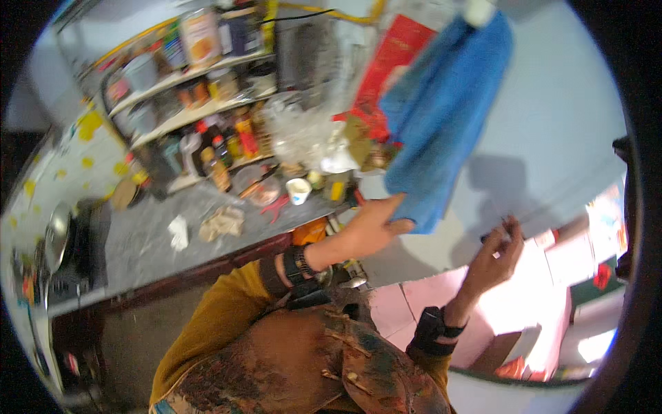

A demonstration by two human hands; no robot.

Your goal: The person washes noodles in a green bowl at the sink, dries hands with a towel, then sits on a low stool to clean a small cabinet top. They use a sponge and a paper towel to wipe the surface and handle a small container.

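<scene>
A blue towel (pixel 448 124) hangs against the pale wall at the upper right. At its lower left edge is my left hand (pixel 365 231), thumb and forefinger closed on the cloth; the other fingers are partly hidden. To the right of the towel, my right hand (pixel 498 255) is raised in front of the wall. Its fingers are loosely bent and apart, slightly blurred, and nothing shows in them. Both wrists wear dark bands.
On the left runs a grey counter (pixel 145 241) with a crumpled tan cloth (pixel 222 223), a white tissue (pixel 178 233), a white cup (pixel 298 191) and red-handled tool (pixel 274 208). Crowded shelves (pixel 200 117) and plastic bags (pixel 296 131) stand behind. A red packet (pixel 393 62) hangs beside the towel.
</scene>
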